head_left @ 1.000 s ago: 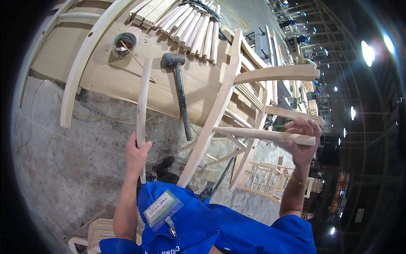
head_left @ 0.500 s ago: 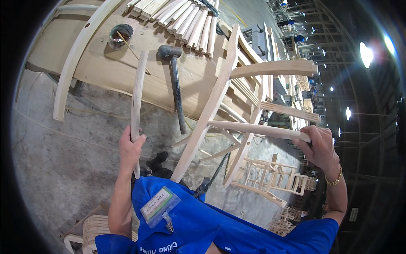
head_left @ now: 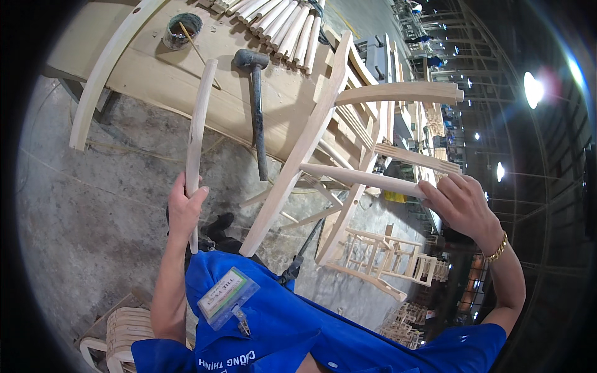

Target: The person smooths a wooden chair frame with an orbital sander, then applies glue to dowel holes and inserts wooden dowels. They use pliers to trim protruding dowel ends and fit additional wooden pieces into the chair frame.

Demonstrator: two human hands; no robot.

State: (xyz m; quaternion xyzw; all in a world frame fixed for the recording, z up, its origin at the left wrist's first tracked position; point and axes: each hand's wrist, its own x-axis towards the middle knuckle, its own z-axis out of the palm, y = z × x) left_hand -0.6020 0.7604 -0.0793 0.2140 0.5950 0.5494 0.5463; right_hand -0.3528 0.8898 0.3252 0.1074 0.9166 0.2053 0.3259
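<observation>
Currently the left hand [head_left: 185, 208] is wrapped around the lower part of a loose curved wooden slat [head_left: 198, 133], fingers pressed together on it, holding it nearly upright to the left of the chair frame [head_left: 311, 140] and apart from it. The right hand [head_left: 460, 208] pinches the right end of a round rail [head_left: 360, 178] that is already seated at its left end in the long slanted leg of the frame. An arm piece [head_left: 401, 93] and a second rail above also appear fitted, so the frame reads as partly assembled; the slat in the left hand is judged not yet installed. On the far workbench [head_left: 155, 68] lie a rubber mallet [head_left: 255, 99], a small tin with a stick in it [head_left: 181, 30], a row of turned spindles [head_left: 283, 28], and another long curved piece [head_left: 106, 71] at the left edge, all untouched. Remaining work, as a judgement: fitting the slat and the loose parts. More frames [head_left: 382, 255] stand on the concrete floor [head_left: 87, 205] at the near right.
</observation>
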